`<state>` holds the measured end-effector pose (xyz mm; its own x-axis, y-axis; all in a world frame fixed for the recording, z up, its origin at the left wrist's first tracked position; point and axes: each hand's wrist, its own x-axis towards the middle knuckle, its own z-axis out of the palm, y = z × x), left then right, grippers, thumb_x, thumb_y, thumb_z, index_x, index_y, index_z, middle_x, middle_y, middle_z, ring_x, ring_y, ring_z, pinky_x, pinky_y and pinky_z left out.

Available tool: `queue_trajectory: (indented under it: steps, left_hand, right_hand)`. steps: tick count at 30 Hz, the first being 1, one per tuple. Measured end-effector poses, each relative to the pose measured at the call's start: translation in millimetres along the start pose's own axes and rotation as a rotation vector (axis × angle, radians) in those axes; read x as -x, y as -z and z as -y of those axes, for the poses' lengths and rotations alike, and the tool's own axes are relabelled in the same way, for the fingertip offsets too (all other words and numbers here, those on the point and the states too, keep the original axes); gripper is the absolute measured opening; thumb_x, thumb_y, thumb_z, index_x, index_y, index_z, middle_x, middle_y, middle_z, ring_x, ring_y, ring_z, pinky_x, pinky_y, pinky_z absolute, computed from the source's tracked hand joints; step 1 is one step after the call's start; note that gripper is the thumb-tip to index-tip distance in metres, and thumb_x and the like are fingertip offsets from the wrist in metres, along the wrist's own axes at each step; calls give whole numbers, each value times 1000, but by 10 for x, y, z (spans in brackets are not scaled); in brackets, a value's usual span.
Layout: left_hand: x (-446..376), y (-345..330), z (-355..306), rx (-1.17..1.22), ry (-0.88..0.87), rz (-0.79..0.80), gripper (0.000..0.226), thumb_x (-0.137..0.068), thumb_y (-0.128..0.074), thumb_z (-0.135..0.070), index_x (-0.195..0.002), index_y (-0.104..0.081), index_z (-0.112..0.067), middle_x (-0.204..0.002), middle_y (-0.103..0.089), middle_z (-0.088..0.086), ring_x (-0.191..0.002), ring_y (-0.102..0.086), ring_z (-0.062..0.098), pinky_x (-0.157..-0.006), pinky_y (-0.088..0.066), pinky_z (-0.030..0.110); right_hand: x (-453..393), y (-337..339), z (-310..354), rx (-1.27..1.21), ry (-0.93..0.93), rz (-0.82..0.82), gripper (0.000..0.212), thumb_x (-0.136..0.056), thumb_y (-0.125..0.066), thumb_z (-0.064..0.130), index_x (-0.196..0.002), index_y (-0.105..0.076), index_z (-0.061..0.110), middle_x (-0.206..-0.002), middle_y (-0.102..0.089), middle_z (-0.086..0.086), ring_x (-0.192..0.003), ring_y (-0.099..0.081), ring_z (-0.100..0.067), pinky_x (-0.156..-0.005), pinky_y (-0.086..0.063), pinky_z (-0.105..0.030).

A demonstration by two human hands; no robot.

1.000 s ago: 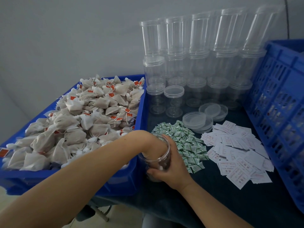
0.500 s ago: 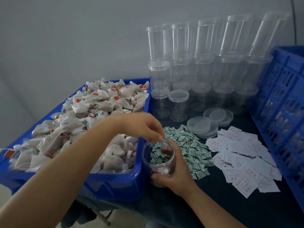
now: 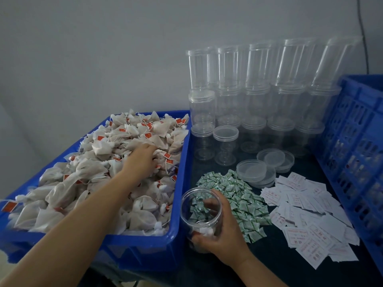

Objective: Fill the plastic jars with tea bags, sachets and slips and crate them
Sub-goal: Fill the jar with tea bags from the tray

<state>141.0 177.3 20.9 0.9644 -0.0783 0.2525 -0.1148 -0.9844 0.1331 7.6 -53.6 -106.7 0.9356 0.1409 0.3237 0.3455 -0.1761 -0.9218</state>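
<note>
The open jar (image 3: pixel 200 216) stood just beside the near right corner of the blue bin (image 3: pixel 182 166), and my right hand (image 3: pixel 219 235) was wrapped around its far side, fingers curled on the clear wall, a little white at the bottom inside. My left hand (image 3: pixel 143 158) lay deep in that bin on the heaped tea bags (image 3: pixel 116 154), fingers bent into them; whether it held any I could not tell. Right of the bin lay the green sachets (image 3: pixel 234 195), then the white slips (image 3: pixel 306 210), the lids (image 3: pixel 251 170) and stacked empty jars (image 3: pixel 259 100) behind, the blue crate (image 3: pixel 356 146) farthest.
</note>
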Motion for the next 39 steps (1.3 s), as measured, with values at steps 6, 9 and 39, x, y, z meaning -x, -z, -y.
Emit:
queue_trajectory:
  steps: [6, 9, 39]
  left_hand:
    - [-54, -70, 21, -168, 6, 5, 36, -89, -54, -5, -124, -51, -10, -126, -49, 11, -111, -51, 28, -85, -49, 39]
    - [-62, -101, 11, -213, 16, -32, 41, -86, -59, -5, -125, -48, -12, -124, -49, 9, -107, -53, 26, -79, -50, 35]
    - [189, 341, -255, -74, -127, 109, 12, -89, -59, -29, -92, -59, -18, -91, -60, 0, -79, -56, 14, -70, -47, 26]
  right_hand:
    - [4, 2, -10, 10, -7, 1, 104, -58, -89, 48, -139, -26, 65, -132, -51, 29, -132, -48, -4, -101, -43, -25]
    - [6, 1, -12, 7, -9, -1, 104, -58, -89, 49, -139, -25, 66, -131, -51, 30, -131, -48, -3, -101, -43, -24]
    - [5, -10, -25, -13, -21, -8, 103, -56, -88, 50, -137, -26, 69, -126, -52, 30, -127, -52, -3, -98, -44, -19]
